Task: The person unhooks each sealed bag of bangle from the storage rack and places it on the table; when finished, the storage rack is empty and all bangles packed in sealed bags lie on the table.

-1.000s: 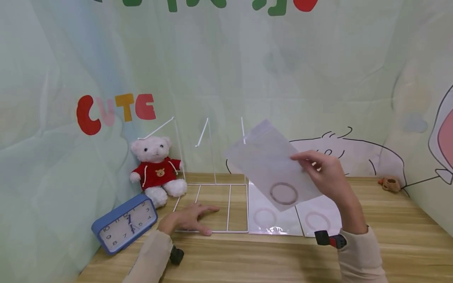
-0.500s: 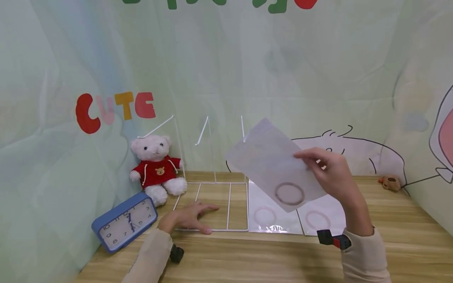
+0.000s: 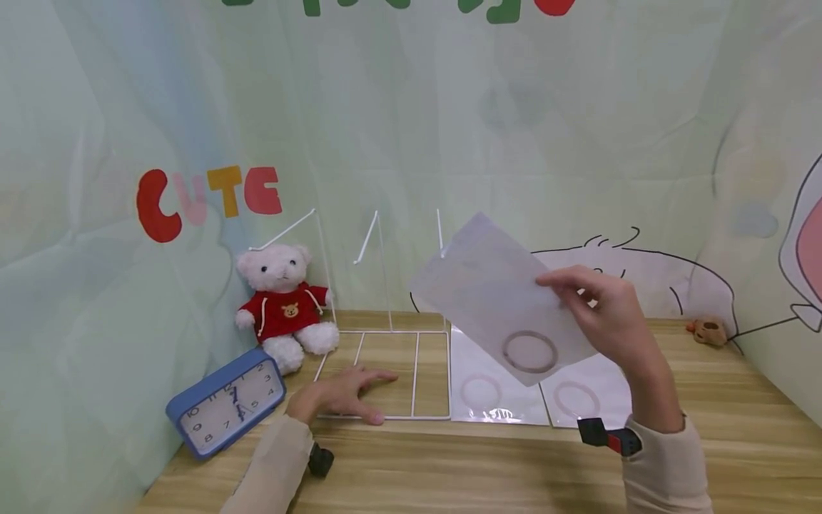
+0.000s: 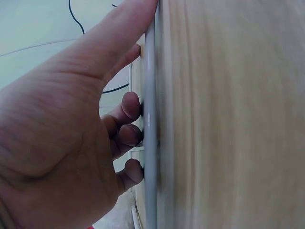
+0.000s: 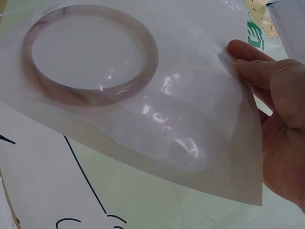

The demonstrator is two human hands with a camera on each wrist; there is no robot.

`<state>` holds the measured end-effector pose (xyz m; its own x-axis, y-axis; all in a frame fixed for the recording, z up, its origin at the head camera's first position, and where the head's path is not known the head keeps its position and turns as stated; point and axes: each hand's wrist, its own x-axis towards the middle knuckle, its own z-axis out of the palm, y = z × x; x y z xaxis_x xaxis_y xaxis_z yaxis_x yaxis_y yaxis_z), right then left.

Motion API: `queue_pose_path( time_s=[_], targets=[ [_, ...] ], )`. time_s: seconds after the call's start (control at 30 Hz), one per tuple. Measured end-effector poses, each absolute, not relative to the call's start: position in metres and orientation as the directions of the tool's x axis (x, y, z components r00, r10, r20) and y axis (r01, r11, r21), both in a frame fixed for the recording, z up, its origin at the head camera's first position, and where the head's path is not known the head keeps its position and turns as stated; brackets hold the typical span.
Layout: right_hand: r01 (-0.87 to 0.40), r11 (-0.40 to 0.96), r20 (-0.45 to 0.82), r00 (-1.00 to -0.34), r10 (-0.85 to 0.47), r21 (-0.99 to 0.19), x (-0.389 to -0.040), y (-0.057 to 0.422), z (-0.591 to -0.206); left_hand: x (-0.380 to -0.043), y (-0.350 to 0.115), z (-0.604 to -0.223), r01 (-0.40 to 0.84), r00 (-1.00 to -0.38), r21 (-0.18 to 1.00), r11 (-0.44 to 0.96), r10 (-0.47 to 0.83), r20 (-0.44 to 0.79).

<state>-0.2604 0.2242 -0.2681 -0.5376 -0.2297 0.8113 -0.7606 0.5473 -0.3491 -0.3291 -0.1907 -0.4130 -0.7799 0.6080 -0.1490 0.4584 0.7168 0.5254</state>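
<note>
My right hand (image 3: 604, 307) pinches the edge of a clear zip bag (image 3: 475, 282) between thumb and fingers, holding it tilted in the air. A brownish-pink bangle (image 5: 97, 98) lies in the bag's lower corner. My left hand (image 3: 343, 396) rests on the lower left of a white wire rack (image 3: 415, 375), fingers spread. In the left wrist view, the fingertips touch or nearly touch the rack's front rod (image 4: 150, 119). Two more clear bags (image 3: 520, 403), each with a pale pink bangle (image 3: 481, 377) inside, lie on the table right of the rack.
A white teddy bear (image 3: 289, 314) in a red hoodie sits behind the rack's left side. A blue clock (image 3: 225, 403) leans at the left. A small brown toy (image 3: 708, 333) stands far right. The rack's upright hooks (image 3: 367, 237) rise before the printed backdrop (image 3: 398, 107).
My right hand has shifted slightly to the right with the bag and bangle. My left hand stays in place on the rack.
</note>
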Motion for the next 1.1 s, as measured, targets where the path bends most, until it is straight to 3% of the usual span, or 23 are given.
queue_pose_path(
  time_s=[1.1],
  targets=[
    [-0.786,0.517,0.828,-0.51,-0.233,-0.339,-0.2541,0.2257,-0.2643,-0.3277,-0.1899,-0.4126,0.438,-0.787,0.53,0.726,0.594,-0.163]
  ],
)
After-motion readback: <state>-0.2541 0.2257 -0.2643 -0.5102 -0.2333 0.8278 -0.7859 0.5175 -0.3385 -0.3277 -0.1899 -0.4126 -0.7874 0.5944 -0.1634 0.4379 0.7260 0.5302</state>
